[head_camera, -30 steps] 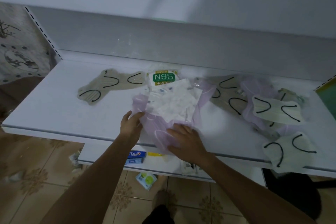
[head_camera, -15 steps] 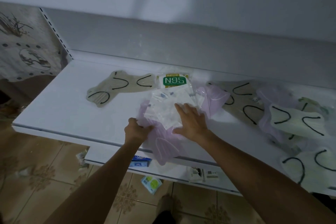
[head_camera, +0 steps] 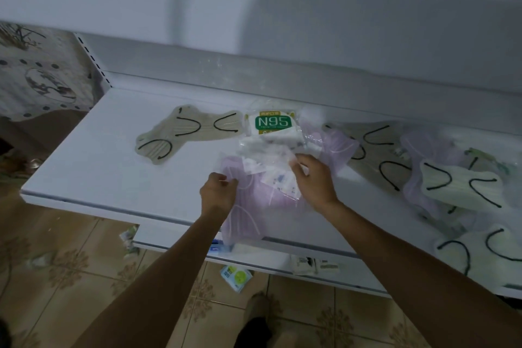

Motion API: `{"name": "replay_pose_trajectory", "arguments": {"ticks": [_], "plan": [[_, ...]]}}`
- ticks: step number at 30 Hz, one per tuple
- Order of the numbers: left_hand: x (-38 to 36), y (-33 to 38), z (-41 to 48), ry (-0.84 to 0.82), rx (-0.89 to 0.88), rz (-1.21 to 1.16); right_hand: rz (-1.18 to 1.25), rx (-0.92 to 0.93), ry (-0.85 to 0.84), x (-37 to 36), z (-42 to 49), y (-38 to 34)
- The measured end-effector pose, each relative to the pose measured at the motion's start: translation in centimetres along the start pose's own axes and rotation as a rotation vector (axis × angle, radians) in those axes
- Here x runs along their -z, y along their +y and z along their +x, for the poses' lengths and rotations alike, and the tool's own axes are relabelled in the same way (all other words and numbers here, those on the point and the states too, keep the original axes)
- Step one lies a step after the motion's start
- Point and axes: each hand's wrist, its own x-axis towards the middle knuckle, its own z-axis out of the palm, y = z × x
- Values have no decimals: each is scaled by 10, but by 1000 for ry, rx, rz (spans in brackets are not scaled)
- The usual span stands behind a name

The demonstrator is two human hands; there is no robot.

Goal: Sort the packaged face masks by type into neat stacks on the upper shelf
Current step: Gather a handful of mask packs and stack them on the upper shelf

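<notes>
White metal shelving fills the view, and the upper shelf point(head_camera: 93, 178) carries loose packaged masks from its middle out to the right end. At the near middle lies a pile of lilac mask packets point(head_camera: 254, 206), with the lowest one hanging over the near edge. A white printed mask packet point(head_camera: 265, 161) rests on top of them. The left hand point(head_camera: 219, 192) has its fingers point(head_camera: 230, 182) curled and pinches the left edge of the lilac pile. The right hand point(head_camera: 313, 181) curls round the right side of the white printed mask packet and grips it. Just beyond, toward the back wall, an N95 pack point(head_camera: 272, 123) lies flat, touching the beige masks with black ear loops point(head_camera: 183, 133) on its left. Right of the hands, more beige and lilac masks overlap with pale green masks point(head_camera: 457, 183) in a jumble. Below the near edge a lower shelf point(head_camera: 175, 237) juts out, and a small packet point(head_camera: 236, 277) lies on the tiled floor point(head_camera: 70, 263).
</notes>
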Motion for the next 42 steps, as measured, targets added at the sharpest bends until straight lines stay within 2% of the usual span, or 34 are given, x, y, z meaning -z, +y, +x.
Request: {"name": "replay_pose_trajectory", "arguments": {"ticks": [2, 4, 6, 8, 10, 12, 15, 17, 18, 21, 23, 25, 27, 30, 32, 34, 37, 40, 42], "plan": [[-5, 1, 0, -68, 42, -97, 45, -94, 10, 5, 8, -5], [-7, 4, 0, -185, 141, -332, 56, -178, -130, 7, 12, 0], [-6, 9, 0, -247, 239, -477, -55, -164, -260, 8, 9, 14], [-5, 10, 1, -276, 246, -441, -227, -41, -225, 10, 4, 23], [-6, 6, 4, -246, 181, -298, -278, 47, -97, 15, 3, 26], [-7, 4, 7, -196, 139, -175, -135, -48, 44, 23, 6, 19], [-12, 1, 11, -185, 146, -195, 416, -350, 272, 31, 16, 4], [-17, -1, 14, -191, 135, -201, 766, -558, 258, 27, 16, -6], [-19, 0, 13, -198, 121, -183, 786, -630, 178, 21, 12, -7], [-20, 6, 9, -203, 11, -14, 441, -757, -124, 2, -3, 5], [-19, 8, 6, -162, -82, 150, 130, -732, -233, 2, -7, 10], [-18, 8, 7, -116, -140, 225, -203, -635, -200, 8, -4, 13], [-19, 9, 9, -86, -172, 245, -365, -533, -58, 20, 3, 14], [-21, 13, 10, -52, -142, 115, -418, -207, 131, 35, 22, 19], [-22, 19, 8, -67, -66, -12, -365, -112, 81, 40, 41, 24], [-22, 24, 11, -93, 14, -86, -324, -160, -84, 41, 62, 26], [-22, 24, 19, -176, 98, -155, -246, -346, -283, 39, 76, 20], [-23, 23, 23, -337, 116, -175, -259, -373, -292, 35, 79, 20], [-24, 23, 23, -381, 109, -149, -243, -362, -321, 34, 78, 18]]}}
